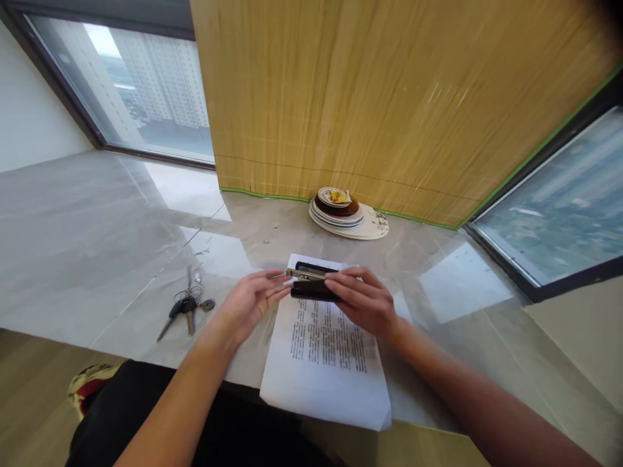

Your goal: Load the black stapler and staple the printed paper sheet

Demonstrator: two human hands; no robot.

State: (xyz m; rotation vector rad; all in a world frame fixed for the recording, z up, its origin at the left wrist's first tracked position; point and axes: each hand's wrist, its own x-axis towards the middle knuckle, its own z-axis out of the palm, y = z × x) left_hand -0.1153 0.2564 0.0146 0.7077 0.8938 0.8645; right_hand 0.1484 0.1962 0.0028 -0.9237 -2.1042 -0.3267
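A black stapler (315,290) is held over printed paper, its top cover swung away from the metal staple channel (298,273). My right hand (365,299) is closed around the stapler's right end, the fingers lying over the channel and the black body. My left hand (257,298) is at the other end, its fingertips and thumb pinching about the tip of the stapler. Whether a staple strip is inside is too small to tell. Beneath both hands lies the paper (335,395), covered with printed lines, its near edge hanging past the ledge.
A bunch of keys (187,305) lies left of my left hand on the grey marble ledge (146,259). Stacked plates (335,217) with a yellow packet (339,196) on top stand by the bamboo blind (341,97). Windows flank the blind.
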